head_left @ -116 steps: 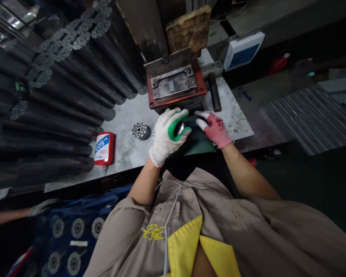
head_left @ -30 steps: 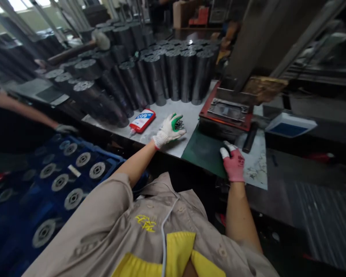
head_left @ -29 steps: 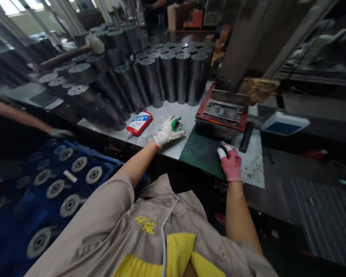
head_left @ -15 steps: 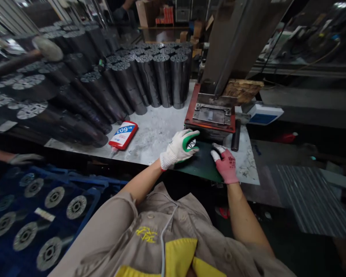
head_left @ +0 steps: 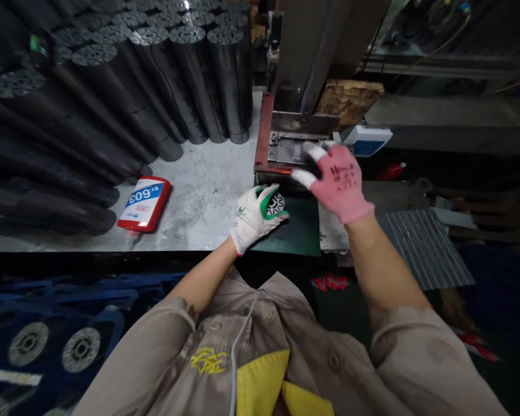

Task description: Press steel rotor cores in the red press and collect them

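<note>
My left hand (head_left: 255,215), in a white glove with green palm, is wrapped round a round slotted metal core (head_left: 276,204). The core's patterned end faces up; the rest is hidden by the fingers. Under it lies a dark green mat (head_left: 301,234) on the metal table. My right hand (head_left: 340,182), in a pink glove with white fingertips, hovers with fingers apart and slightly blurred. No object shows in it. Its fingertips are over the right front of a metal fixture plate (head_left: 281,153) on a red base (head_left: 262,138); I cannot tell whether they touch.
A red BT-603 bottle (head_left: 144,203) lies on the table (head_left: 195,202) at left. Tall dark slotted cylinders (head_left: 229,86) stand behind it. Beside the press column is a wooden block (head_left: 351,101) and a white-framed display (head_left: 370,140). Blue crates (head_left: 108,318) hold round cores below left.
My right hand has risen from the mat's right side to the fixture plate. My left hand still grips the core beside the fixture. The view has shifted closer and downward.
</note>
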The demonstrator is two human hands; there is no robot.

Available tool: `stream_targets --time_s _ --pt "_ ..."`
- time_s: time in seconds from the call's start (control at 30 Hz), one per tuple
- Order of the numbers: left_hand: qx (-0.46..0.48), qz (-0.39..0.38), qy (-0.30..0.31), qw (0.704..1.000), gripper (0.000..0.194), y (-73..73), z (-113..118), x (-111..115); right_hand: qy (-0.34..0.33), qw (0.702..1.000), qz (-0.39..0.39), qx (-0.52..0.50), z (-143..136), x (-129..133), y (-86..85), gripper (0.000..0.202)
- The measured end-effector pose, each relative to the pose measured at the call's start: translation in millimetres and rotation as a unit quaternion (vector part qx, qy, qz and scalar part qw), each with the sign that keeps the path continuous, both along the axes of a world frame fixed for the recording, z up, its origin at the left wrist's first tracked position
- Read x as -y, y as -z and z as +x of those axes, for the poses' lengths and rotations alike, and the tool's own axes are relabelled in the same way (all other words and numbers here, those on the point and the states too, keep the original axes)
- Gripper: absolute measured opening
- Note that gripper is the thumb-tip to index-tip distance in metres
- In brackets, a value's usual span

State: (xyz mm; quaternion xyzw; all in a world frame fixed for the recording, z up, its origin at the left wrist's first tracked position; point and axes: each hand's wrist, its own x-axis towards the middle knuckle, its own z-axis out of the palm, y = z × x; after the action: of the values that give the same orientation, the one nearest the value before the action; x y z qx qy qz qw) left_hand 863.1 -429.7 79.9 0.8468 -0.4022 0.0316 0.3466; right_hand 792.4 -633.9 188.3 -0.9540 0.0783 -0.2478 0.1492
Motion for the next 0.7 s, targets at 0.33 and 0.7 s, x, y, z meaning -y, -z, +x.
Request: stream_targets --time_s 0.33,0.7 --pt "0.001 0.023 0.026 0.999 0.1 4.4 2.8 2.8 0.051 0.981 -0.117 -0.147 42.1 -12.4 -32.8 0.036" --pt "-0.016 0.034 0.044 0.998 0.083 3.3 6.6 6.0 -0.059 0.966 0.124 -0.22 -18.2 -40.1 25.5 0.031"
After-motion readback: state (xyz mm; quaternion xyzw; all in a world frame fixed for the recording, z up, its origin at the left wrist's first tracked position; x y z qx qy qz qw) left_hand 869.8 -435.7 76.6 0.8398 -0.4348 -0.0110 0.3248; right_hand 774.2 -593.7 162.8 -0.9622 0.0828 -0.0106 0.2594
